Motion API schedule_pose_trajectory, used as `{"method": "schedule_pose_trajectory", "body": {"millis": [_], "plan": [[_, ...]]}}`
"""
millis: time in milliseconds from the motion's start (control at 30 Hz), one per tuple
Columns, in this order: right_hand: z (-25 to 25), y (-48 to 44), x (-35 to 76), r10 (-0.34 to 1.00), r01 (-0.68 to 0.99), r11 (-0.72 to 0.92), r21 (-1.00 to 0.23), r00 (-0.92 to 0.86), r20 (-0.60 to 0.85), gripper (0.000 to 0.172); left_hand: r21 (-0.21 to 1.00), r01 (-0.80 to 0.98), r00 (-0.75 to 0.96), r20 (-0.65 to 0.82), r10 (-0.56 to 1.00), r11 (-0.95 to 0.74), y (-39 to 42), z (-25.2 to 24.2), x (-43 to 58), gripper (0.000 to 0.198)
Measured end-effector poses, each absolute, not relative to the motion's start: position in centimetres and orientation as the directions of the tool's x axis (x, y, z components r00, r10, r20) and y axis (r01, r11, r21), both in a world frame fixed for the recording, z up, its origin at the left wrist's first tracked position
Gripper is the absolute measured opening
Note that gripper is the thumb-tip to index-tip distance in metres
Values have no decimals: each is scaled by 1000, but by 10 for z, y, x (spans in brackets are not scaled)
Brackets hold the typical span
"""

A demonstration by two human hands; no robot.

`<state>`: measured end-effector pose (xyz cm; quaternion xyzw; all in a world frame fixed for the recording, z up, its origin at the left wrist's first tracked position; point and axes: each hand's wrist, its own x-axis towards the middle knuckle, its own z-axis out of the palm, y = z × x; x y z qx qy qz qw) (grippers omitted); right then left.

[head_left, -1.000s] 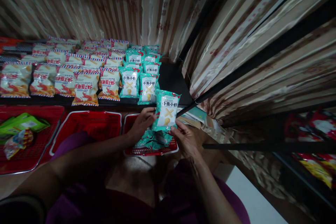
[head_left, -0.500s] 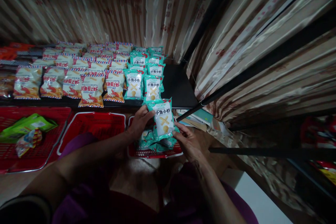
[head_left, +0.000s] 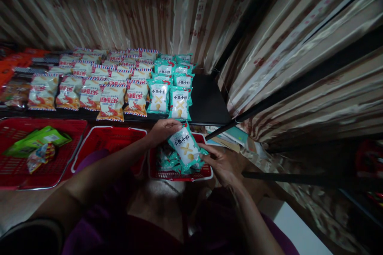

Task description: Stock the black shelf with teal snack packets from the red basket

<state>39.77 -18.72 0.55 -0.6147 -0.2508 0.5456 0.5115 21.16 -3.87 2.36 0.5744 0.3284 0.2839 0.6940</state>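
Note:
Between my two hands a teal and white snack bag (head_left: pixel 186 146) is held tilted above a red basket (head_left: pixel 206 175). My left hand (head_left: pixel 165 130) grips the bag's upper left corner, fingers closed on it. At the lower right edge my right hand (head_left: pixel 220 161) pinches the same bag between thumb and fingers. More teal bags (head_left: pixel 170 162) lie inside the basket, partly hidden by the held one. Just beyond, matching teal bags (head_left: pixel 180 103) stand in two columns on a black shelf (head_left: pixel 208 99).
Rows of orange and white snack bags (head_left: pixel 112 101) fill the shelf's left part. Two more red baskets, a middle one (head_left: pixel 109 135) and a left one (head_left: pixel 18 179) holding green packs (head_left: pixel 38 141), stand alongside. A black post (head_left: pixel 287 87) slants across the right.
The held bag has tilted and dropped slightly toward the basket, both hands keeping hold of it. The whole view has shifted, so the shelf and baskets appear a little farther right.

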Motion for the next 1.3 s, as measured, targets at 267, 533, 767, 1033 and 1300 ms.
{"method": "schedule_pose_trajectory", "body": {"millis": [267,533,767,1033,1300], "plan": [[6,-189,396,858,-259,-362,-896,283,-429,39,986,106,433,74,898,-132,-50,20,209,33],[7,-191,391,854,-368,-351,-861,251,-455,42,983,132,353,72,933,-125,-49,16,211,28],[1,-191,380,826,-438,-365,-821,253,-503,36,993,69,330,65,942,-93,-51,20,210,28],[-8,-193,379,829,-74,-260,-963,493,-262,36,994,-105,356,48,933,-11,-55,23,210,27],[10,-194,376,853,334,50,-941,476,214,19,930,-63,179,367,913,-361,-51,16,211,14]]}}
